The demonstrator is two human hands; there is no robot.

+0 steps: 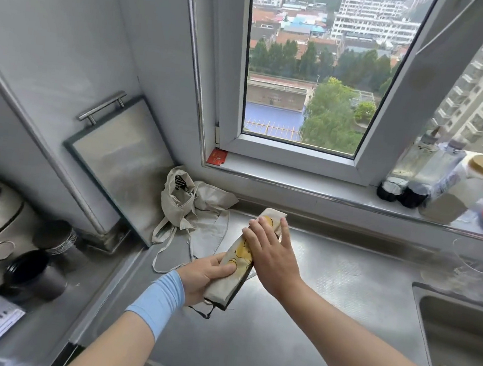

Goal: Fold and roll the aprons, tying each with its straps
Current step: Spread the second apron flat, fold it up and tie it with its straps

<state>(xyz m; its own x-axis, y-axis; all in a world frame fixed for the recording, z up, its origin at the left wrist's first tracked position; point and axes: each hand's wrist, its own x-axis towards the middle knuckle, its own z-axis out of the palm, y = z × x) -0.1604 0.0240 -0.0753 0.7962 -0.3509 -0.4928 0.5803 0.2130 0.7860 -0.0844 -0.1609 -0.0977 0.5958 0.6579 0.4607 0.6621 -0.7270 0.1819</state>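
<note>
On the desk [328,281], left of the sink [458,324], the folded apron [223,288] lay as a narrow strip, its long axis slanting away toward the sink's far side. Its near end was held in the left hand [206,274] grip. The right hand [274,255] was pressed flat on the far half, its grip unclosed. A crumpled apron [193,204] lay farther left.

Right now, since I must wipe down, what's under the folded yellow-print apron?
Steel counter shows around the apron, and a dark strap trails from its near end. The right hand presses on top, left hand grips the near end; anything beneath is covered.
</note>
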